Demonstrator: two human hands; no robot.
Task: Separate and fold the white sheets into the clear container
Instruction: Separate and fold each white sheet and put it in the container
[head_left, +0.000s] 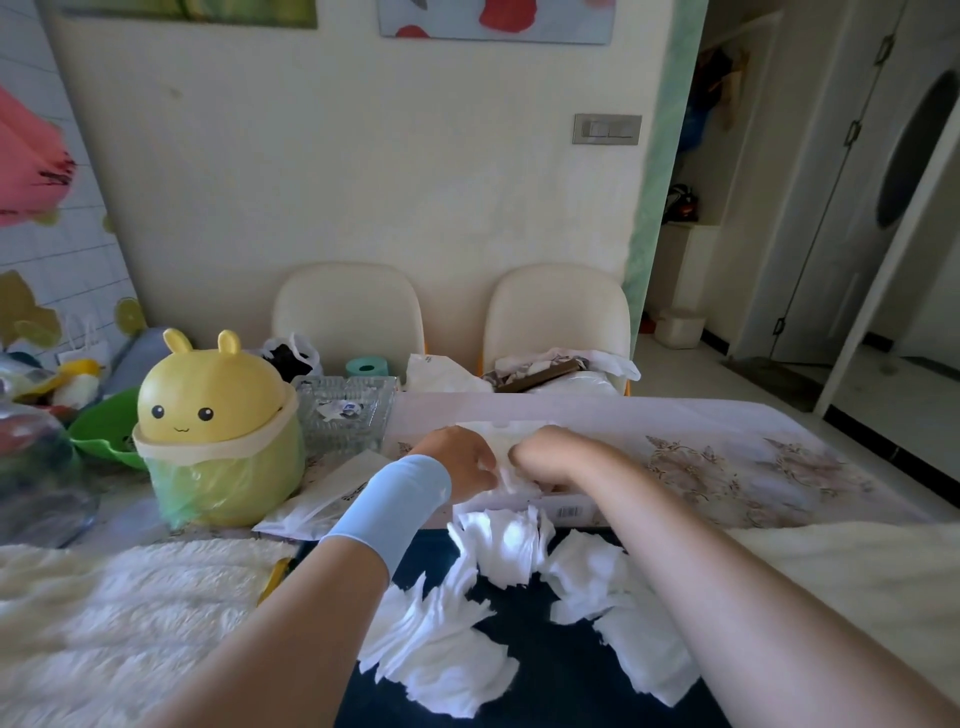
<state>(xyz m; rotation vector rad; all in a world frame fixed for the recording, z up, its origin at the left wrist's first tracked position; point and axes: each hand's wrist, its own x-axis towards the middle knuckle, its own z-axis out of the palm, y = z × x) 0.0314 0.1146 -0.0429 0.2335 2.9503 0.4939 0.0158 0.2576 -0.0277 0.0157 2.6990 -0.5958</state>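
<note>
Left hand (457, 462) and right hand (545, 452) side by side at the middle of the near edge of the table (727, 431), backs up, almost touching. Fingers of both curled narrow, pinching one white sheet (511, 441) between them; fingertips mostly hidden behind the knuckles. Light-blue sleeve cuff (395, 499) on the left wrist.

Directly under the hands, at the same near edge: container (571, 512) with a label strip on its near wall; contents not distinguishable.

Loose white sheets (504, 545) heaped below the near table edge on a dark cloth (545, 691), in three crumpled groups: just under the container, lower left, and lower right beside the right forearm.

Toward the left edge of the table: yellow bin (218, 415) with ears and a face, lined with a green bag. Just behind and right of it, cut-glass box (345, 415). Left of the bin, green bowl (104, 431).

Against the far edge: two cream chairs (348, 312).
</note>
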